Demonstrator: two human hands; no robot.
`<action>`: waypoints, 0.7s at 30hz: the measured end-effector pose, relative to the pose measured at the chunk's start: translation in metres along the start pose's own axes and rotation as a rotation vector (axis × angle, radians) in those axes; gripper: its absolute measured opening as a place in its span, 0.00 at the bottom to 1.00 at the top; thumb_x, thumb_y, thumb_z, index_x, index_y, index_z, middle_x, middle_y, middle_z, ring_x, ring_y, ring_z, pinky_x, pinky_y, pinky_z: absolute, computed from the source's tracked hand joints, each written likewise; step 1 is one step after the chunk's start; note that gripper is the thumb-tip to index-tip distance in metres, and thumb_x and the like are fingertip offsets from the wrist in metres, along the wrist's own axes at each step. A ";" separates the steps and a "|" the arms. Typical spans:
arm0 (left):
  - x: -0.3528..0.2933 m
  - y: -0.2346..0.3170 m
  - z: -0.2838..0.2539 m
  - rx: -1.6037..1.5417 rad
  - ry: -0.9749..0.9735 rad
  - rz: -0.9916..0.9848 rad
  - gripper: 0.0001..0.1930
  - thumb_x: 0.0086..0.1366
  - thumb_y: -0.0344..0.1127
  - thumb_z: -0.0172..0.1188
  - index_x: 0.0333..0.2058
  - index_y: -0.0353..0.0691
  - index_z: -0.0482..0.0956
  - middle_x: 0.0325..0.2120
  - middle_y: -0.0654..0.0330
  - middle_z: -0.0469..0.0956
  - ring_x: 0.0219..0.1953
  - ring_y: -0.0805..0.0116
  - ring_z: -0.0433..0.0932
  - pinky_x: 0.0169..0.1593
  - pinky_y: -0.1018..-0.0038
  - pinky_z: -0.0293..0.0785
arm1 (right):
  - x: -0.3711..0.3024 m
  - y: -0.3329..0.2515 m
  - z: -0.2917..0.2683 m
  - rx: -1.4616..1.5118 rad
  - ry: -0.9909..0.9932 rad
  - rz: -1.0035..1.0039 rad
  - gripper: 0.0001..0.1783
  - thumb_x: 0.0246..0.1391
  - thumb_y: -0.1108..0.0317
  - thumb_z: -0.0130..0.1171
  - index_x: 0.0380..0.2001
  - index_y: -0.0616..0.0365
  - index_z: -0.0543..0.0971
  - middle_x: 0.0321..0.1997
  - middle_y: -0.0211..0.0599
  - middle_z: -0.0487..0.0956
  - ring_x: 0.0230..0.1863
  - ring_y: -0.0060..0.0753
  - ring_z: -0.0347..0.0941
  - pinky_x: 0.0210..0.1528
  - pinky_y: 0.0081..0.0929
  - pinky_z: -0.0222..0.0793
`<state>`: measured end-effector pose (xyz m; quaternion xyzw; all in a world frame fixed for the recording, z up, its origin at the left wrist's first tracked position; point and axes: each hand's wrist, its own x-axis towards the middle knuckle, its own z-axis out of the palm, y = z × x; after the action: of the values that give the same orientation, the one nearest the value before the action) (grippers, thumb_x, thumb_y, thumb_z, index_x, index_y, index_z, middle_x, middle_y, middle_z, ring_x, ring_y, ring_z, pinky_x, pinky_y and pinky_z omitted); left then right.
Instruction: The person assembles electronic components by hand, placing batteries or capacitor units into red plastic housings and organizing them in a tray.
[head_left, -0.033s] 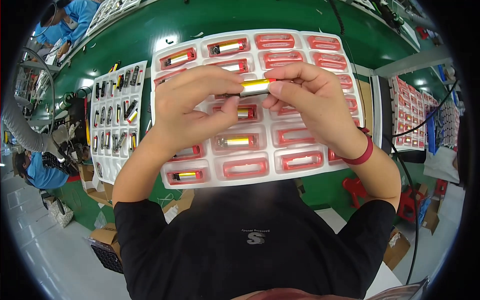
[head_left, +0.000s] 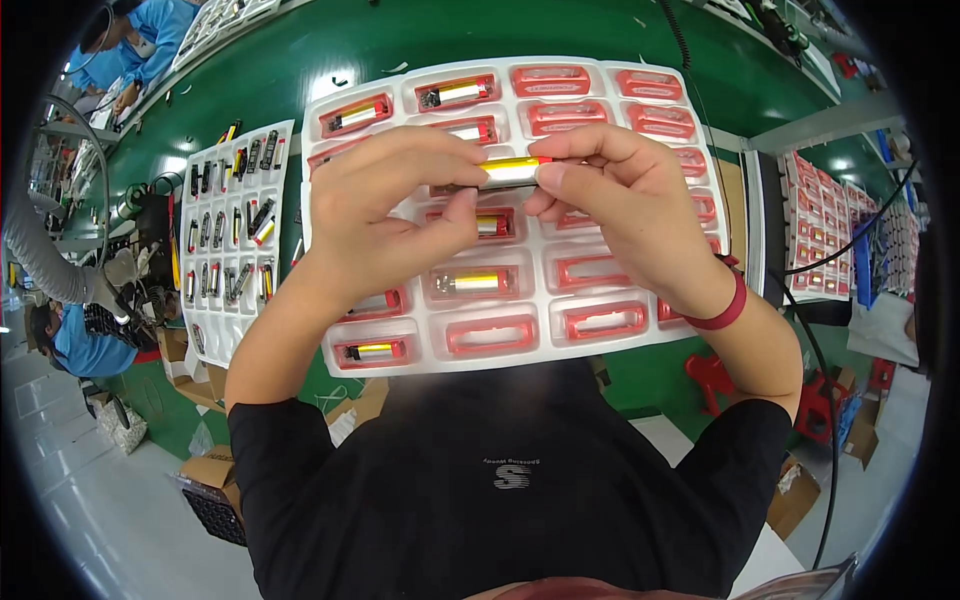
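Observation:
Over the white tray, a cylindrical battery assembly in yellow and silver, with a red end, is held level between my two hands. My left hand grips its dark left end between thumb and fingers. At the red right end, the thumb and index finger of my right hand pinch it, the other fingers curled. Below my hands, the tray's pockets hold red-rimmed clear cases. Some contain similar assemblies, such as the one in a case under the left palm; others, like a red case at the near edge, show no battery.
A second white tray with dark and yellow parts lies on the green table at left. At right, a grey metal frame stands before more red-case trays. People in blue work at far left. A black cable hangs at right.

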<state>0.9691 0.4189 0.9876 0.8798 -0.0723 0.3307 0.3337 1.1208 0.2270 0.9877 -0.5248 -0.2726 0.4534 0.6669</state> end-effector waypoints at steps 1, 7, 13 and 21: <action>0.001 -0.003 0.001 -0.023 0.003 0.001 0.12 0.48 0.20 0.68 0.34 0.37 0.86 0.36 0.57 0.86 0.36 0.66 0.86 0.39 0.74 0.83 | 0.001 -0.001 0.000 0.001 0.005 0.014 0.11 0.64 0.75 0.61 0.47 0.66 0.80 0.41 0.41 0.85 0.41 0.30 0.84 0.45 0.23 0.81; -0.002 -0.002 -0.006 -0.024 -0.064 0.003 0.15 0.50 0.16 0.65 0.38 0.34 0.87 0.38 0.54 0.86 0.39 0.67 0.85 0.42 0.77 0.79 | 0.001 -0.004 -0.003 0.015 0.007 0.048 0.10 0.64 0.73 0.61 0.47 0.65 0.82 0.40 0.40 0.85 0.39 0.29 0.85 0.44 0.22 0.80; -0.001 -0.003 -0.002 -0.212 0.027 -0.053 0.13 0.49 0.18 0.66 0.35 0.37 0.88 0.37 0.57 0.86 0.36 0.68 0.85 0.41 0.75 0.82 | -0.003 -0.008 0.000 0.063 -0.022 0.010 0.10 0.63 0.74 0.61 0.47 0.66 0.82 0.39 0.39 0.86 0.39 0.29 0.85 0.45 0.22 0.80; 0.008 0.020 0.021 0.104 0.175 -0.092 0.15 0.49 0.18 0.64 0.36 0.39 0.84 0.37 0.60 0.80 0.39 0.64 0.81 0.42 0.69 0.78 | -0.010 -0.005 -0.006 -0.084 0.060 -0.086 0.10 0.60 0.78 0.63 0.45 0.66 0.81 0.39 0.38 0.85 0.40 0.25 0.84 0.43 0.20 0.79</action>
<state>0.9797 0.3914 0.9917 0.8662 0.0147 0.3938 0.3071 1.1233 0.2147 0.9916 -0.5533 -0.2935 0.3965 0.6712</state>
